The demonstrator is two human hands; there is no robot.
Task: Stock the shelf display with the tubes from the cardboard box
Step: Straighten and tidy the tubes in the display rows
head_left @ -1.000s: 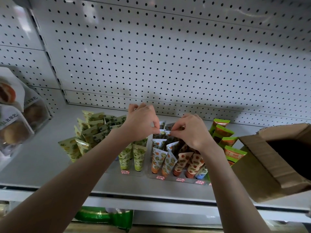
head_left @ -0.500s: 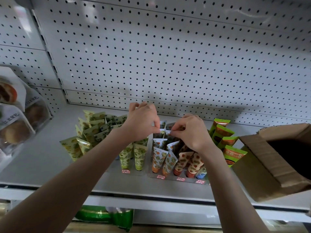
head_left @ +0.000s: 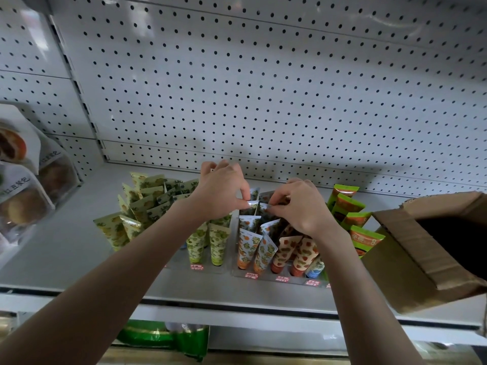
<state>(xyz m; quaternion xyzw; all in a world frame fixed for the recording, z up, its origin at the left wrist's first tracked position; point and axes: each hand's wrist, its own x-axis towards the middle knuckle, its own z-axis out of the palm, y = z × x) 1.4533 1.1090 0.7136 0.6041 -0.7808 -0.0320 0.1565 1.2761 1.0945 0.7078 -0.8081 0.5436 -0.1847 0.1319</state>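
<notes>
Soft plastic, head view: small fruit-print squeeze tubes (head_left: 249, 246) stand cap-down, flat crimped ends up, in rows inside a clear plastic display tray (head_left: 266, 280) on the grey metal shelf (head_left: 60, 248). The left hand (head_left: 218, 192) and right hand (head_left: 303, 209) meet over the back rows. The left fingers (head_left: 243, 193) pinch the crimped top of a pale back-row tube (head_left: 251, 206). The right fingers (head_left: 276, 200) curl and pinch at the top of its dark neighbour tube (head_left: 264, 197) (contact partly hidden by knuckles). A brown cardboard box (head_left: 405, 262) sits open on the shelf just right of the tray; its inside is dark, so I cannot tell what is left in it. Yellow-green printed tubes (head_left: 147, 196) lean in a cluster at the left. Green-and-orange pouches (head_left: 349, 204) stand between tray and box. White pegboard (head_left: 263, 88) behind.

Handling, judged: the tubes look light, squashy in the body, and stiff only at crimp and cap. The glossy skin is likely slippery. The best hold is the flat crimp edge, thumb against forefinger; squeezing mid-body may dent it. Packed rows look tippy, so steady the neighbour while seating one.
</notes>
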